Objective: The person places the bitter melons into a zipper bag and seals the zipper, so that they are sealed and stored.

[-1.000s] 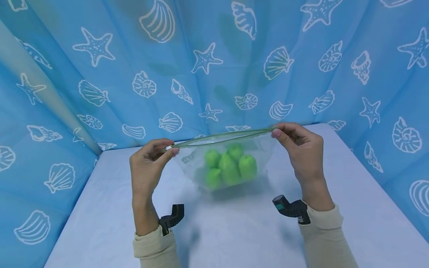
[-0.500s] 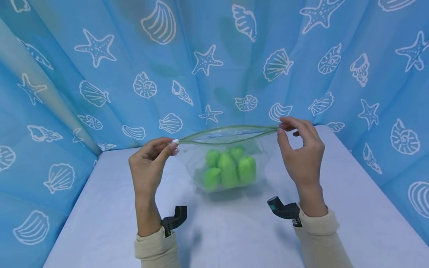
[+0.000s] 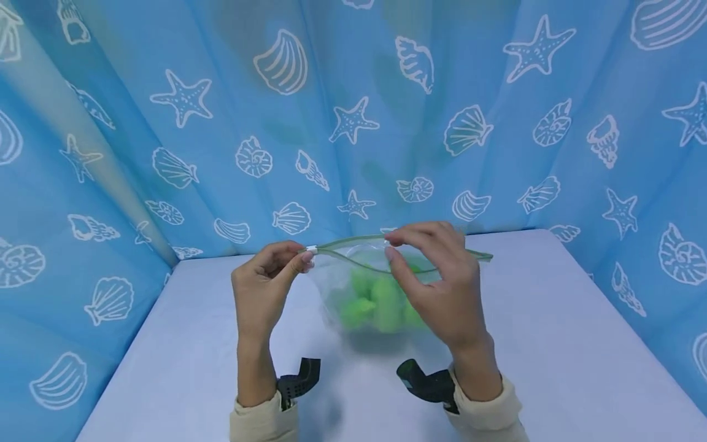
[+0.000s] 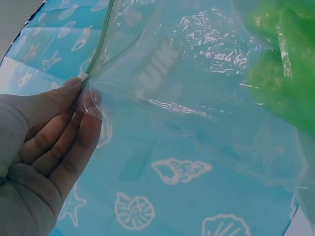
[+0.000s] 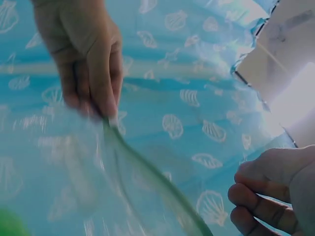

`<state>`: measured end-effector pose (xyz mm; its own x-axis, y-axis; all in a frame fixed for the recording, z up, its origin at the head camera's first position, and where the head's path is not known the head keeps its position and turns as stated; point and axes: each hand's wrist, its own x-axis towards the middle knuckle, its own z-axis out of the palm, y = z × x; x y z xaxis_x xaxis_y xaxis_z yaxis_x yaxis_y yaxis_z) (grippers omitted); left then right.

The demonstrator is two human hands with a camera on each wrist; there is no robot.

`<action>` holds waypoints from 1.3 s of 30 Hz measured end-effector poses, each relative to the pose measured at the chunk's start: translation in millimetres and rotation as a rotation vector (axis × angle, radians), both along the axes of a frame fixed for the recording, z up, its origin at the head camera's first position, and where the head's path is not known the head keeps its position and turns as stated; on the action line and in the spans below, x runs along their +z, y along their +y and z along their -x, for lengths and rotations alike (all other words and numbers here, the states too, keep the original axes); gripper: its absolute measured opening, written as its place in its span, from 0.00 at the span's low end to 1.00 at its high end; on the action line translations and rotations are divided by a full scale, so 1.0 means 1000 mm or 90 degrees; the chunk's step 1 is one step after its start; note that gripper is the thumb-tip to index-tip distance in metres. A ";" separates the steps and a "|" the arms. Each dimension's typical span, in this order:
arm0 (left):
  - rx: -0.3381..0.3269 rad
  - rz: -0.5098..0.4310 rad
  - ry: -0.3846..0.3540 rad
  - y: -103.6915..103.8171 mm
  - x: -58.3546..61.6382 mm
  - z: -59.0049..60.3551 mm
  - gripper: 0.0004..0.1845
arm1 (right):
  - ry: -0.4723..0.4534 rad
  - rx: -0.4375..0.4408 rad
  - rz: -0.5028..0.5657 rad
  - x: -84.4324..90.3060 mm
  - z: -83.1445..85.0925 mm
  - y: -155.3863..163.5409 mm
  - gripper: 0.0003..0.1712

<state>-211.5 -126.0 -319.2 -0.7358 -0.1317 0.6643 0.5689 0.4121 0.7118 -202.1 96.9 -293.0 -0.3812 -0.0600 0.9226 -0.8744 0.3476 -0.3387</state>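
Currently I see the left hand (image 3: 266,282) pinching one end of a clear bag (image 3: 330,290), green pieces (image 3: 386,307) inside; before it hovers the right hand (image 3: 444,285), thumb and fingertips slightly apart. Beneath both hands lies a white counter (image 3: 563,344), beyond them a shell-patterned blue curtain (image 3: 331,67).

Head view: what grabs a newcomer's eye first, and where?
Probably the bright green fruit-like pieces, just below the centre, inside a clear bag. Next, the two hands above them: the left hand pinches the bag's corner, and the right hand is in front of its other side. Behind it all, a blue curtain printed with white shells and starfish.
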 end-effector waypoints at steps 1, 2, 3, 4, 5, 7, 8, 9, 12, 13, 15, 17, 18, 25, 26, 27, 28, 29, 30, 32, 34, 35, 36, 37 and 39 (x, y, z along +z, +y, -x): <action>-0.002 -0.002 -0.009 0.002 -0.004 -0.002 0.08 | -0.003 0.004 -0.010 -0.003 0.000 -0.003 0.12; -0.003 -0.007 -0.018 0.003 -0.008 -0.005 0.08 | -0.008 0.009 -0.022 -0.008 0.001 -0.007 0.12; -0.003 -0.010 -0.024 0.003 -0.014 -0.005 0.08 | -0.013 0.010 -0.038 -0.012 0.002 -0.010 0.12; -0.003 -0.013 -0.031 0.004 -0.017 -0.007 0.08 | -0.017 0.010 -0.055 -0.017 0.003 -0.013 0.12; -0.006 -0.016 -0.035 0.004 -0.019 -0.009 0.08 | -0.020 0.007 -0.073 -0.022 0.005 -0.015 0.12; -0.013 -0.021 -0.038 0.005 -0.022 -0.011 0.08 | -0.030 -0.002 -0.113 -0.027 0.007 -0.020 0.13; -0.020 -0.023 -0.035 0.006 -0.022 -0.011 0.08 | -0.032 -0.008 -0.129 -0.029 0.008 -0.023 0.13; -0.025 -0.022 -0.032 0.007 -0.021 -0.012 0.08 | -0.034 -0.017 -0.146 -0.030 0.009 -0.025 0.14; -0.057 -0.020 -0.017 0.011 -0.016 -0.012 0.07 | -0.047 -0.044 -0.191 -0.031 0.011 -0.030 0.16; -0.069 -0.017 -0.010 0.012 -0.014 -0.012 0.07 | -0.050 -0.052 -0.203 -0.031 0.012 -0.031 0.16; -0.090 -0.007 0.002 0.014 -0.013 -0.011 0.07 | -0.059 -0.063 -0.226 -0.033 0.015 -0.033 0.17; -0.106 0.004 0.012 0.015 -0.011 -0.010 0.07 | -0.066 -0.064 -0.236 -0.036 0.018 -0.035 0.16; -0.110 0.011 0.018 0.015 -0.010 -0.010 0.06 | -0.068 -0.064 -0.238 -0.037 0.019 -0.036 0.16; -0.115 0.035 0.034 0.013 -0.002 -0.007 0.06 | -0.074 -0.059 -0.219 -0.042 0.029 -0.043 0.12; -0.115 0.036 0.033 0.013 -0.002 -0.006 0.06 | -0.074 -0.056 -0.213 -0.042 0.030 -0.044 0.11; -0.115 0.038 0.035 0.012 -0.001 -0.006 0.06 | -0.071 -0.054 -0.209 -0.042 0.030 -0.044 0.10; -0.117 0.039 0.037 0.012 -0.001 -0.005 0.06 | -0.068 -0.052 -0.203 -0.042 0.031 -0.045 0.10; -0.120 0.042 0.041 0.011 0.000 -0.005 0.06 | -0.065 -0.049 -0.197 -0.042 0.032 -0.045 0.09; -0.124 0.044 0.047 0.010 0.000 -0.004 0.06 | -0.061 -0.046 -0.191 -0.042 0.032 -0.045 0.09; -0.129 0.048 0.059 0.008 0.000 -0.003 0.06 | -0.056 -0.039 -0.182 -0.042 0.033 -0.046 0.09; -0.132 0.051 0.071 0.007 0.001 -0.002 0.06 | -0.053 -0.035 -0.176 -0.041 0.034 -0.047 0.09; -0.133 0.054 0.075 0.006 0.002 -0.002 0.06 | -0.054 -0.033 -0.175 -0.041 0.035 -0.047 0.09; -0.132 0.057 0.078 0.005 0.002 -0.001 0.06 | -0.054 -0.031 -0.174 -0.041 0.036 -0.047 0.09; -0.133 0.058 0.080 0.005 0.003 -0.001 0.06 | -0.055 -0.031 -0.174 -0.041 0.036 -0.047 0.09; -0.134 0.062 0.082 0.004 0.004 0.000 0.06 | -0.057 -0.031 -0.173 -0.042 0.037 -0.047 0.09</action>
<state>-211.1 -122.4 -315.4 -0.6491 0.0839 0.7561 0.7324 0.3376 0.5913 -239.5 49.7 -335.1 -0.4694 -0.2799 0.8375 -0.8252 0.4765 -0.3033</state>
